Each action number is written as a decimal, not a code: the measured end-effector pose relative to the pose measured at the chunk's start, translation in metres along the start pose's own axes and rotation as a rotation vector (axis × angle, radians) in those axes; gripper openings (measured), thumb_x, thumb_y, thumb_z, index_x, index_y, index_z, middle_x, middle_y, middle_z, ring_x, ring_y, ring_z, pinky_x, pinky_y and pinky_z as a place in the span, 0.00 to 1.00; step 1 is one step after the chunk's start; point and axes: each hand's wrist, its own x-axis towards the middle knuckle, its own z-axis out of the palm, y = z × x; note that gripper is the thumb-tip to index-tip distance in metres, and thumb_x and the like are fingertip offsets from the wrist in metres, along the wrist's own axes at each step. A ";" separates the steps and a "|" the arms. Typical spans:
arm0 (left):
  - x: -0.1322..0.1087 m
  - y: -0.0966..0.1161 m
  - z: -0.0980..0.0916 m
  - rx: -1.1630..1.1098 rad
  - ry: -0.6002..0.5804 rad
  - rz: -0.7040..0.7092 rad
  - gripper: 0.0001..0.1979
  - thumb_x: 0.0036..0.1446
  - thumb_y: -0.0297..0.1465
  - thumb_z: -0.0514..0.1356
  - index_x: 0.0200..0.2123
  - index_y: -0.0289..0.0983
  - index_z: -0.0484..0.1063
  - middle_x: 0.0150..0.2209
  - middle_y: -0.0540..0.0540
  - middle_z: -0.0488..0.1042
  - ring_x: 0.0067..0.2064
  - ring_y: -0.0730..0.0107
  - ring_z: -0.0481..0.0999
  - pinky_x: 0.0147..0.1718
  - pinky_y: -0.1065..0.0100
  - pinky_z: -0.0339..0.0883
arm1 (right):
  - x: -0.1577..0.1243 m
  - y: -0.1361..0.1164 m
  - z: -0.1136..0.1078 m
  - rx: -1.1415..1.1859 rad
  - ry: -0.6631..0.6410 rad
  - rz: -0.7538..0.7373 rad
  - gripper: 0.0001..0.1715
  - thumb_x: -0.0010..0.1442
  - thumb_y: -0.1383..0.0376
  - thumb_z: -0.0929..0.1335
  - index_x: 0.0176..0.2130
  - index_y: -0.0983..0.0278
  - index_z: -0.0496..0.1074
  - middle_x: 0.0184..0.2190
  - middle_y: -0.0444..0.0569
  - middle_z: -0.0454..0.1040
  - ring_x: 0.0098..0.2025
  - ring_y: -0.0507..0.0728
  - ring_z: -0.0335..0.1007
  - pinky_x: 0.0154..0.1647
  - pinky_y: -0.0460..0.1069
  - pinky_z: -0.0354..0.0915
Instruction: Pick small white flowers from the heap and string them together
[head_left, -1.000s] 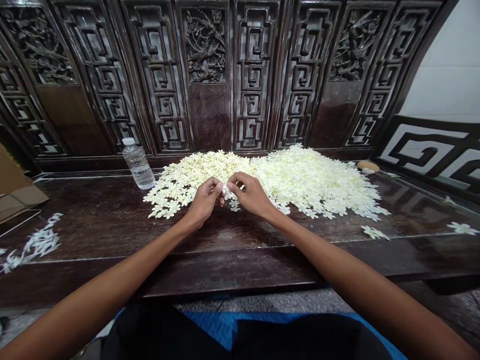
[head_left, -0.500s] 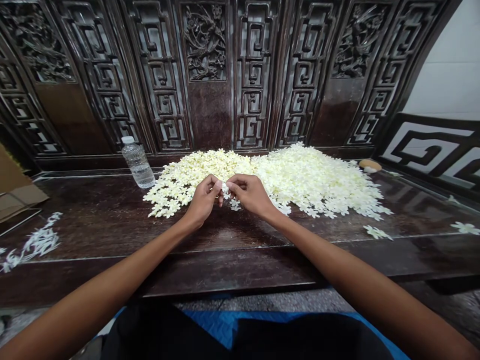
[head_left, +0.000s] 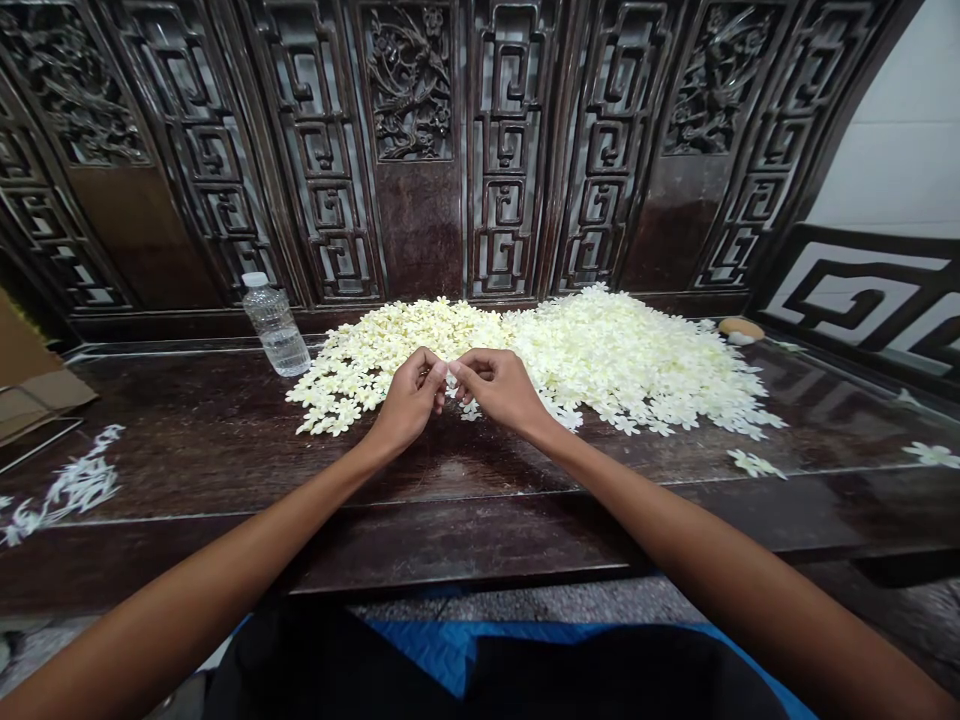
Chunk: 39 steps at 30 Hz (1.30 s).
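A wide heap of small cream-white flowers (head_left: pixel 600 360) lies on a dark wooden bench (head_left: pixel 465 500). My left hand (head_left: pixel 409 400) and my right hand (head_left: pixel 502 390) meet in front of the heap, fingertips pinched together. Between the fingertips sits one small white flower (head_left: pixel 450 378), mostly hidden by the fingers. Both hands hover just above the near edge of the heap.
A clear plastic water bottle (head_left: pixel 276 325) stands at the heap's left. Loose flowers (head_left: pixel 67 490) lie scattered at the far left and a few more flowers (head_left: pixel 754 463) at the right. Cardboard (head_left: pixel 30 385) rests at the left edge. A carved wooden backrest (head_left: pixel 420 150) rises behind.
The hands have stayed in place; the fingertips have closed a little tighter, so less of the pinched flower shows.
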 end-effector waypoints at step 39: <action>0.000 0.000 -0.002 0.074 0.019 -0.020 0.21 0.67 0.49 0.60 0.33 0.39 0.64 0.24 0.54 0.66 0.23 0.75 0.66 0.26 0.71 0.64 | 0.011 0.011 -0.019 -0.393 0.181 -0.015 0.11 0.67 0.62 0.68 0.32 0.64 0.72 0.31 0.49 0.76 0.30 0.55 0.67 0.33 0.51 0.60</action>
